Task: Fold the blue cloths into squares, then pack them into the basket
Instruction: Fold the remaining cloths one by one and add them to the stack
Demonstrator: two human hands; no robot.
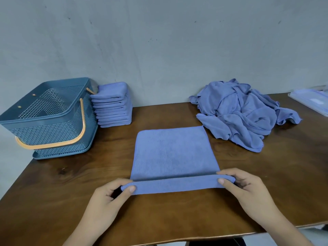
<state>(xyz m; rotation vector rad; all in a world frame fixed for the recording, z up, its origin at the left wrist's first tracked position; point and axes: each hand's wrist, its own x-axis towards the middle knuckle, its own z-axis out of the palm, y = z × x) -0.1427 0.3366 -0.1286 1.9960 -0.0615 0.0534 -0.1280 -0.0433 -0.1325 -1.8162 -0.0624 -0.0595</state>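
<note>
A blue cloth [173,153] lies flat in the middle of the wooden table, its near edge lifted and turned over. My left hand [110,196] pinches the near left corner of that edge. My right hand [243,187] pinches the near right corner. A stack of several folded blue cloths [112,105] stands at the back left against the wall. Beside it on the left sits a blue perforated basket [48,119] with an orange handle folded down; its inside looks bare. A heap of unfolded blue cloths [237,112] lies at the back right.
The wooden table [71,189] ends at a near edge below my wrists and a left edge under the basket. A flat pale packet [312,102] lies at the far right edge. A grey wall runs behind the table.
</note>
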